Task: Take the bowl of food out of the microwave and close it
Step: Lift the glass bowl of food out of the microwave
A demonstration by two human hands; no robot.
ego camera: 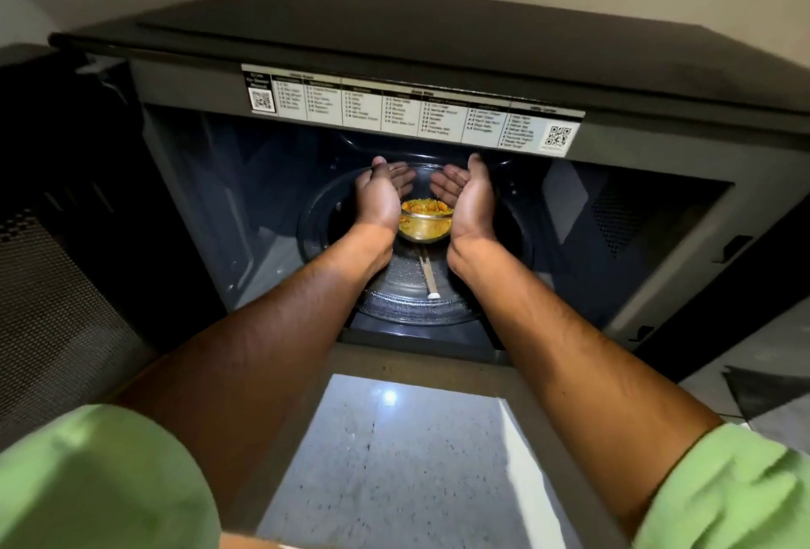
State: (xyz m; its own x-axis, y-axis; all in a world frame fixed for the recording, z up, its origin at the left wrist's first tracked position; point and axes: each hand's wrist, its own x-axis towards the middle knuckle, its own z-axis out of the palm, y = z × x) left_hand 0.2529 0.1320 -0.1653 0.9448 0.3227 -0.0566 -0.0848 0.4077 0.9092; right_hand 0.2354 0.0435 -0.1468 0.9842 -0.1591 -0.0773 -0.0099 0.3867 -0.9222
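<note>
Both hands, left [380, 197] and right [467, 197], open-fingered beside the bowl [424, 222] in the microwave [438, 66], not gripping. I'd cup low, lift level; it's probably hot.

Two bare forearms run out of short, light green sleeves [101, 474], seemingly of a soft T-shirt.
</note>
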